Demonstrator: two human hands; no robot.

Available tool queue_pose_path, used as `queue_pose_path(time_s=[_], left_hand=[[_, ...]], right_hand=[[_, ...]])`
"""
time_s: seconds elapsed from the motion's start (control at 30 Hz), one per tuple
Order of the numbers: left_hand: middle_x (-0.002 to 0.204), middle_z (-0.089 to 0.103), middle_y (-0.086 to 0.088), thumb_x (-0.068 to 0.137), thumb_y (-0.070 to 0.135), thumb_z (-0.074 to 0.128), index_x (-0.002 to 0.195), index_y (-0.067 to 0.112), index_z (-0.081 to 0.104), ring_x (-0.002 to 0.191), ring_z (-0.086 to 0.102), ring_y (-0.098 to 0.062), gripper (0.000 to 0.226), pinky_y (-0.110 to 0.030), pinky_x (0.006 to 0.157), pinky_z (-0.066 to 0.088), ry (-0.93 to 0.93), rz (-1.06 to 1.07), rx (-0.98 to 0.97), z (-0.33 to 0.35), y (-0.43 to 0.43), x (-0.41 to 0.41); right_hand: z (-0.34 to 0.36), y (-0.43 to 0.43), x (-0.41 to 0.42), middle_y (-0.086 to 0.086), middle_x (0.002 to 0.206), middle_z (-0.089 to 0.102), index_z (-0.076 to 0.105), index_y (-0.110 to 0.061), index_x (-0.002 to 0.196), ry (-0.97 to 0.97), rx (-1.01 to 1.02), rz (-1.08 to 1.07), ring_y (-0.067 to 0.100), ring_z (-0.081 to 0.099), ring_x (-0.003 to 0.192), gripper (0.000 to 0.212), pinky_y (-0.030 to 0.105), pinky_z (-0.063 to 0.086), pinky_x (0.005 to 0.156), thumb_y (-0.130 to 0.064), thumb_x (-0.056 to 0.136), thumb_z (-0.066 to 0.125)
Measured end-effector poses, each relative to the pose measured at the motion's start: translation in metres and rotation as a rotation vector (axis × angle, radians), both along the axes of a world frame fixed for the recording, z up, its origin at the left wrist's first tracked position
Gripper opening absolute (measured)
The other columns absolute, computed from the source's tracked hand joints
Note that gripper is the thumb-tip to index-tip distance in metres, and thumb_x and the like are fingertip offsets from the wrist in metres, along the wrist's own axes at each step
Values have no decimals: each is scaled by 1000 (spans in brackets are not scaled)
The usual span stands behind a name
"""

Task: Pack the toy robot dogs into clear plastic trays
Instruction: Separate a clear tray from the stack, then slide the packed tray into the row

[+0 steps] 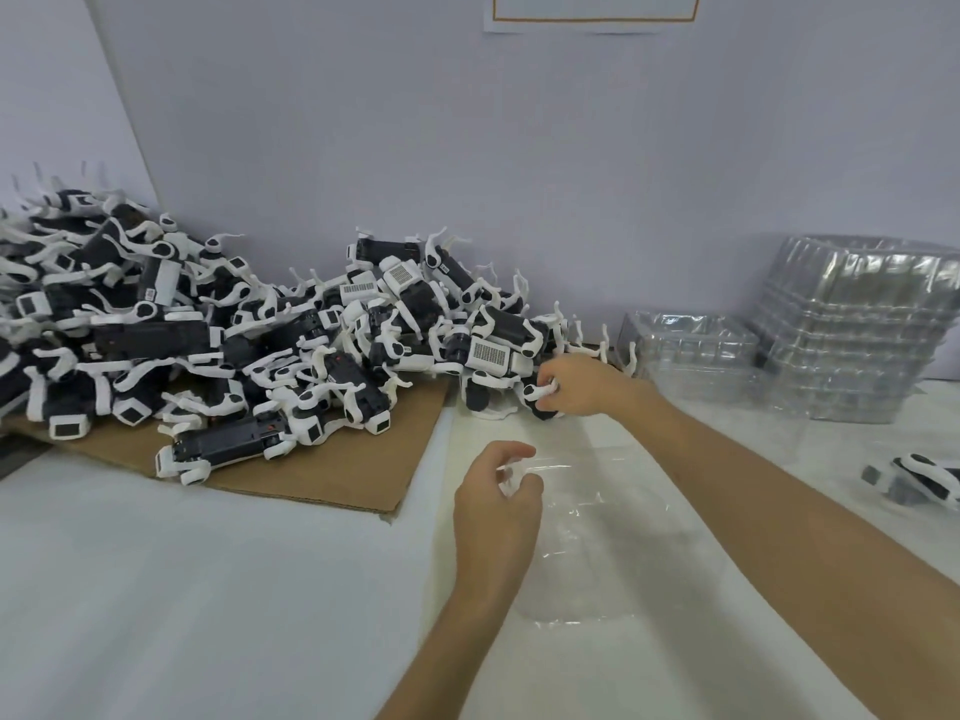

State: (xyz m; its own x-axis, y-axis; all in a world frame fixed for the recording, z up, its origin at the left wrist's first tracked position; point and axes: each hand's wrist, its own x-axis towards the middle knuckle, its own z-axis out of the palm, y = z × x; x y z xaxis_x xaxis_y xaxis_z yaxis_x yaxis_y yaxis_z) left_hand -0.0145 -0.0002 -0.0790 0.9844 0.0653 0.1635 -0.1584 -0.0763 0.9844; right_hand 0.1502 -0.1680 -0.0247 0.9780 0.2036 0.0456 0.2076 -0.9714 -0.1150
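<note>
Your left hand (496,511) pinches the clear plastic (597,532) lying on the worktop (208,589), probably to steady it. Beyond, your right hand (584,384) has its fingers (546,377) clamped on a toy robot dog (535,405) at the edge of the pile (311,330), beside the stacked trays (852,324).

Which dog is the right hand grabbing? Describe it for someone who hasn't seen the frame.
Follow the heap of toy dogs along the wall to its right end, just short of the low stack of clear trays. There, off the cardboard on the white table, lies one black-and-white dog, the only one with the right hand gripping its white leg.
</note>
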Motion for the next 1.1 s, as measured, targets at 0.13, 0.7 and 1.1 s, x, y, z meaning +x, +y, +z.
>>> queue_pose_path(time_s=[0.13,0.7,1.1], left_hand=[[104,65,15,88,6,56,98,31,67,109,56,-1,29,-20,79,45,8,0,5,0,0,2],[119,60,19,86,13,76,134,38,36,116,56,-5,67,-10,81,41,-104,16,22,4,5,3],[106,70,15,77,45,69,116,34,61,104,63,-7,42,-7,82,42,-384,-48,-7,16,0,-12]], right_hand=[[-3,-2,0,9,96,66,68,-5,99,-95,112,-28,30,64,96,12,39,52,80,-13,93,62],[38,-24,-128,1,70,68,66,-11,101,27,1741,-165,16,61,51,26,27,39,52,-26,104,45],[7,-18,-187,3,89,74,70,-16,110,-173,1388,-159,26,59,52,32,36,40,61,-18,106,38]])
